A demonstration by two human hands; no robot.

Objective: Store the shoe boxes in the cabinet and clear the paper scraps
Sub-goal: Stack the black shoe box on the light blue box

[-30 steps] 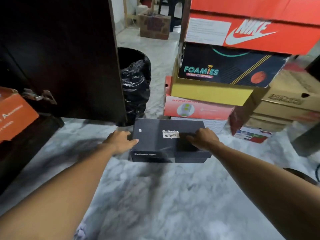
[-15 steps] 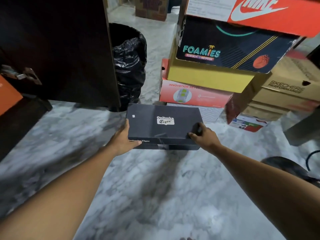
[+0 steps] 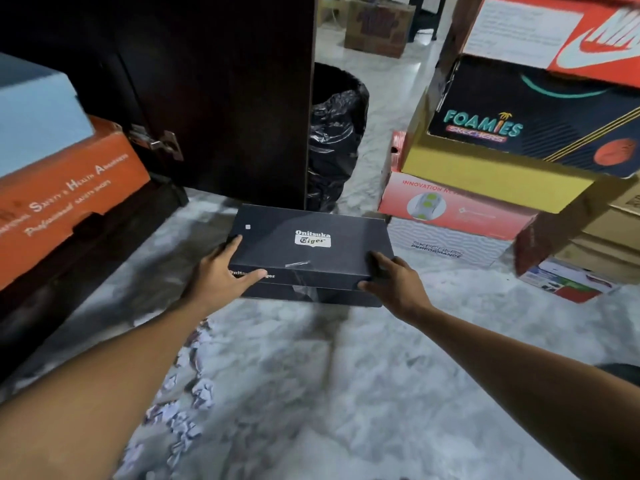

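A black Onitsuka Tiger shoe box [image 3: 308, 244] is held just above the marble floor, between both hands. My left hand [image 3: 218, 278] grips its near left corner, and my right hand [image 3: 394, 282] grips its near right corner. At the left, the dark cabinet [image 3: 62, 271] holds an orange shoe box [image 3: 65, 199] with a pale blue box [image 3: 31, 116] on top. The cabinet door [image 3: 221, 98] stands open. Crumpled paper scraps [image 3: 187, 417] lie on the floor beside my left forearm.
A bin with a black bag [image 3: 332, 133] stands behind the door. At the right is a tall stack of shoe boxes [image 3: 502, 161], with a Foamies box and an orange Nike box [image 3: 571, 32] on top. A brown carton [image 3: 377, 26] sits far back.
Both hands have lifted the black box off the floor and carried it leftward toward the cabinet. The view has swung left, bringing the cabinet's boxes and the paper scraps into sight.
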